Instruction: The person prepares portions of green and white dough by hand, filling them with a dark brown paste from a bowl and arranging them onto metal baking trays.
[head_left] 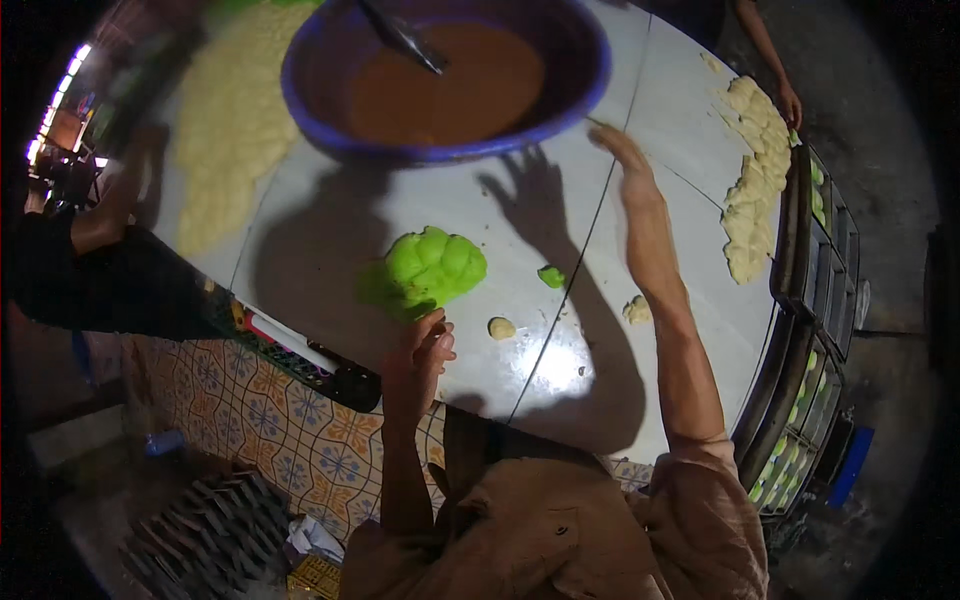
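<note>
On the white table, a mound of bright green dough (pixel 435 265) made of several rounded lobes lies in front of me. My left hand (pixel 424 345) is just below its near edge, fingers loosely bent and apart, with nothing visible in them. My right hand (pixel 624 150) reaches forward beside the rim of a purple basin (pixel 450 153). Its fingers are stretched out, and its shadow falls on the table with fingers spread. Brown liquid (pixel 460 95) fills part of the basin, and a metal utensil (pixel 405 40) dips into it. A small green dough scrap (pixel 551 276) lies between my hands.
Pale dough pieces cover the table's left (pixel 240 130) and right (pixel 755 180). Two small pale bits (pixel 501 328) (pixel 637 310) lie nearer me. Other people's hands are at the left (pixel 125 190) and right (pixel 790 105). Trays (pixel 800 430) holding green-and-pale pieces stand against the right edge.
</note>
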